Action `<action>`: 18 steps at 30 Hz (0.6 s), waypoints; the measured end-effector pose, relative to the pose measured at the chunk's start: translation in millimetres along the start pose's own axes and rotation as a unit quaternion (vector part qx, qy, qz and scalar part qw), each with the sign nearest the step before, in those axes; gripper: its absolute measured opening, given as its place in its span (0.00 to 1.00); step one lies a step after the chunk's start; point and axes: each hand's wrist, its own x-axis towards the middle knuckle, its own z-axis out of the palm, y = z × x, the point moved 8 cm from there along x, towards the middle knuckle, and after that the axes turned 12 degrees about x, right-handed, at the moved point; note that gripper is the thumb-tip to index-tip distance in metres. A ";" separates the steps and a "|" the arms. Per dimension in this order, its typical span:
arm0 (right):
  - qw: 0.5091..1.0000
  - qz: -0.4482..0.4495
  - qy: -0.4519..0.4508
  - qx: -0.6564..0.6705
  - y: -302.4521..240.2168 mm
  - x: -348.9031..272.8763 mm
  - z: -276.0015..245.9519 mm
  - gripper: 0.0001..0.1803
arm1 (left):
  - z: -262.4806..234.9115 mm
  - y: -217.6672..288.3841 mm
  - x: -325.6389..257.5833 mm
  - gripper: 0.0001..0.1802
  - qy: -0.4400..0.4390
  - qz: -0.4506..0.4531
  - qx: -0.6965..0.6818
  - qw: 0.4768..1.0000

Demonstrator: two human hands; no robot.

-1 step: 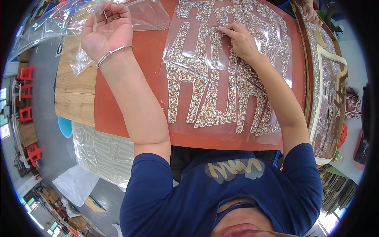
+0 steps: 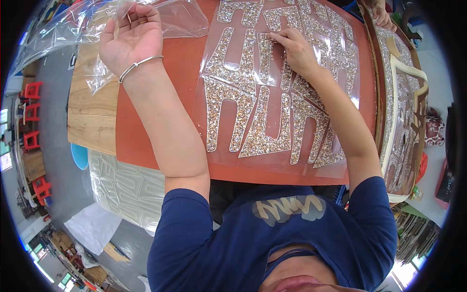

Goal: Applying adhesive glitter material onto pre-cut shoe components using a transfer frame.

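Note:
A clear sheet covered with glittering stone-filled shapes (image 2: pixel 266 131) lies on the reddish-brown board (image 2: pixel 160 97) in front of me. Its shapes are mostly U-like, with gold, silver and brown sparkle. My right hand (image 2: pixel 299 51) rests over the sheet's upper middle, thumb and forefinger pinched together at the edge of one narrow shape; anything between them is too small to make out. Off to the left, my left hand (image 2: pixel 134 41) is raised palm up, with its thumb apart and fingers loosely curled. Crumpled clear plastic film (image 2: pixel 180 19) lies beside and behind those fingers.
A wooden tabletop (image 2: pixel 92 114) shows left of the board. Another person's hand (image 2: pixel 382 17) is at the far right, by a frame (image 2: pixel 394 126) with more glittering pieces. Below left are a pale moulded sheet (image 2: pixel 129 187) and a blue tub (image 2: pixel 79 155). Red stools (image 2: pixel 33 112) stand farther off.

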 end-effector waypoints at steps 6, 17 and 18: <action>0.988 -0.027 -0.105 -0.112 -22.7 -1.3 6.0 0.27 | 1.5 -1.9 -1.6 0.13 0.000 0.014 0.035 0.999; 0.986 0.076 -0.126 -0.077 -0.6 12.3 11.0 0.30 | 0.9 -2.0 -2.5 0.13 0.013 0.013 0.025 1.000; 0.986 0.075 -0.126 -0.077 -4.2 11.6 13.8 0.30 | 1.0 -1.3 -1.9 0.13 0.010 0.013 0.023 1.000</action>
